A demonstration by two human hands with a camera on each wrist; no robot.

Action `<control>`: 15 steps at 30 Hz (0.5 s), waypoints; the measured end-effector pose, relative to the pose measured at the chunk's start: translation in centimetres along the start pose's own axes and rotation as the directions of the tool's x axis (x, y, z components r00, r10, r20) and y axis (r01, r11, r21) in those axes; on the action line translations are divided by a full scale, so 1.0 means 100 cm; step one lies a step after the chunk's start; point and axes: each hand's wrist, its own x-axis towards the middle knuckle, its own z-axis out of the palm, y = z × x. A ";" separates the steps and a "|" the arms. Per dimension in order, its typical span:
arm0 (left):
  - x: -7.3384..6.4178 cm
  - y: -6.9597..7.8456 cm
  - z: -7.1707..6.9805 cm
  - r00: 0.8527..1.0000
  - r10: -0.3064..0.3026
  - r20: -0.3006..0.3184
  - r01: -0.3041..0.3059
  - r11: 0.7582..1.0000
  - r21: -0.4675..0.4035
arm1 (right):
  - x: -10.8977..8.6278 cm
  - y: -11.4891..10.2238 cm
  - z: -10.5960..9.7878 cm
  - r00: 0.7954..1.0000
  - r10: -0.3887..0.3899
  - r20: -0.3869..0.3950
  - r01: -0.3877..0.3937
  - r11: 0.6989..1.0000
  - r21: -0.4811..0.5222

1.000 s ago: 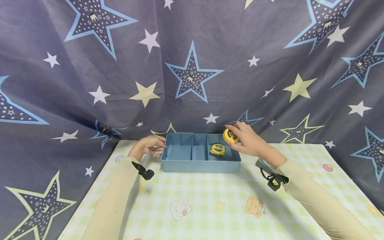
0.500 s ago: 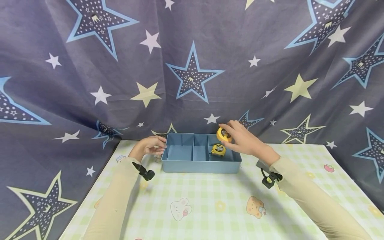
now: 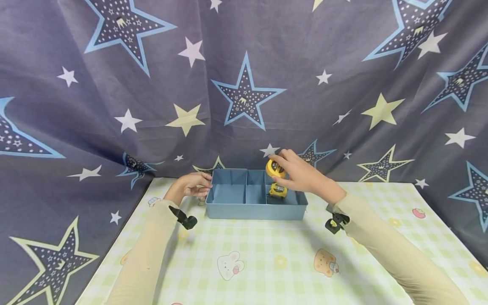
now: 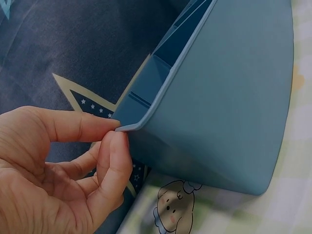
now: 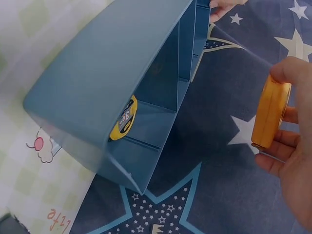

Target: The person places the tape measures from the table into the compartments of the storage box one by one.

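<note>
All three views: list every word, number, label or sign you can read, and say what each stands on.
"life", upside down, on the tablecloth, at the bottom left of the right wrist view.
Label on the yellow tape measure inside the blue box: too blurred to read.
Label on the held tape measure: too small to read.

Tray (image 3: 256, 212) was plain grey-blue. Upper tape measure (image 3: 273, 169) was orange-yellow, lower tape measure (image 3: 278, 191) yellow, both dark-labelled. Curtain (image 3: 236, 144) was slate-purple with white, yellow and blue-edged stars, tablecloth (image 3: 259, 241) green-and-white check with cartoon prints, sleeves (image 3: 141, 254) plain cream, wrist mounts (image 3: 187, 221) black
</note>
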 end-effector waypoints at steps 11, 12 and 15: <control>-0.001 -0.001 0.001 1.000 -0.001 -0.009 0.001 1.000 -0.006 | 0.016 -0.003 0.006 0.999 -0.028 0.046 0.028 1.000 0.001; -0.001 -0.001 0.001 1.000 -0.001 -0.008 0.001 1.000 -0.006 | 0.018 -0.003 0.006 0.998 -0.025 0.049 0.025 1.000 0.001; -0.002 0.000 0.001 1.000 0.001 -0.012 -0.001 1.000 -0.001 | 0.022 -0.005 0.008 0.998 -0.020 0.060 0.020 1.000 0.005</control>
